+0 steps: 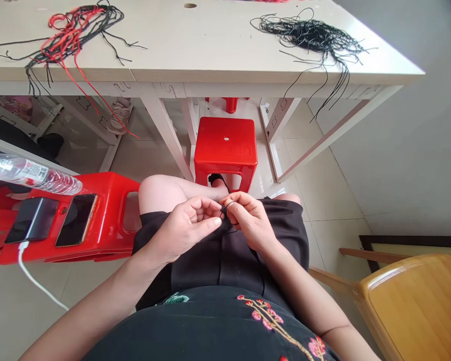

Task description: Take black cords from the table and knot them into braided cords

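Over my lap, both of my hands meet at a thin black cord. The cord (231, 203) loops over the fingers of my right hand (250, 218), which pinches it between thumb and fingertips. My left hand (190, 223) has its fingers curled, with the thumb and index fingertips at the cord's left side. A small dark part of the cord sits between the two hands, hard to make out against the black clothing (195, 268). A short end of cord hangs below the fingertips.
On the white table (195, 45) lie a bundle of black cords (311, 35) and a red and black bundle (75, 35). A red stool (225, 140) stands ahead. Another red stool (108, 220) holds a phone (76, 220), a dark device (32, 219) and a bottle (33, 173). A wooden chair (417, 301) is right.
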The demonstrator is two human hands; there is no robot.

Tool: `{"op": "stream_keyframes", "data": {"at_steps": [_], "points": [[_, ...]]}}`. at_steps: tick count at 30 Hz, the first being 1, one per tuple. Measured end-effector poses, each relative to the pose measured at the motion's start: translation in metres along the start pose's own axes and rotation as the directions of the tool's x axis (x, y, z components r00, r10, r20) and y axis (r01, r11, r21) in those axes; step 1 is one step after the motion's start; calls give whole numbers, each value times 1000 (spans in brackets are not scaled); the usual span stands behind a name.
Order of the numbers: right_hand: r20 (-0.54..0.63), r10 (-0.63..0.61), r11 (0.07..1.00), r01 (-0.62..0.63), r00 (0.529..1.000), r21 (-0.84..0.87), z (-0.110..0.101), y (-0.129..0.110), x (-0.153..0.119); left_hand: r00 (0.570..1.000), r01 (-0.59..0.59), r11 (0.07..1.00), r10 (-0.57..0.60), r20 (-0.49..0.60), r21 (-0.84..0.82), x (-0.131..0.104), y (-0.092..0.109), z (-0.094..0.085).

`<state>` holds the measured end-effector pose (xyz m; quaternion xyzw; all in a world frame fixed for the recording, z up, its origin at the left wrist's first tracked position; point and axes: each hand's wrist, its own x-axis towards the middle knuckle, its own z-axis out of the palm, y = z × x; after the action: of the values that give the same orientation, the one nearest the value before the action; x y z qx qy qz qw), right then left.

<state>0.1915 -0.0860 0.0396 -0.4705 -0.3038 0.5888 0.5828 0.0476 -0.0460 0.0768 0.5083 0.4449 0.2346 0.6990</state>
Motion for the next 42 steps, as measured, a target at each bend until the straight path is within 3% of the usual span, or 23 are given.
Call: {"op": "stream_keyframes", "data": {"at_steps": [5,9,11,13,15,17,19,21,22,25,28,30,33,36,42], "points": [[-13,31,999,-31,999,25,4,0,-1,999,-42,998,43,-21,45,3,-7,4],[-83,95,986,-82,992,146,6,0,-2,988,-155,985,156,-7,76,5,-11,6],[-69,125,977,-111,990,181,4,0,-1,988,-156,985,157,-3,74,6,-10,7],[-20,98,989,-95,995,110,-2,0,0,994,-107,992,108,-6,67,5,-7,6],[50,-26,996,30,998,-83,-11,-2,1,998,-57,997,58,-17,58,4,-4,4],[111,-260,899,282,959,-335,-20,-6,0,998,-52,997,54,-37,54,4,-2,1],[194,-475,683,499,858,-534,-25,-10,-2,995,-79,995,82,-55,64,4,-1,-1],[286,-550,518,589,785,-620,-26,-12,-4,992,-110,991,115,-59,78,5,-1,-1],[326,-542,493,608,774,-622,-25,-12,-5,990,-126,989,131,-58,83,5,-1,-1],[355,-463,620,583,812,-525,-21,-6,-6,986,-155,985,159,-50,76,5,1,1],[232,-389,798,452,891,-398,-19,-1,-6,990,-132,990,133,-35,41,1,7,0],[134,-355,858,379,925,-347,-18,-2,-6,993,-111,993,113,-42,34,-2,11,-1],[71,-313,904,320,947,-283,-17,-5,-7,992,-98,994,101,-75,54,-4,12,-4],[97,-290,919,305,952,-249,-17,-6,-7,990,-109,990,117,-84,93,-2,9,-5],[171,-388,883,418,906,-213,-15,-4,-5,973,-190,960,212,-91,207,1,5,-5]]}}
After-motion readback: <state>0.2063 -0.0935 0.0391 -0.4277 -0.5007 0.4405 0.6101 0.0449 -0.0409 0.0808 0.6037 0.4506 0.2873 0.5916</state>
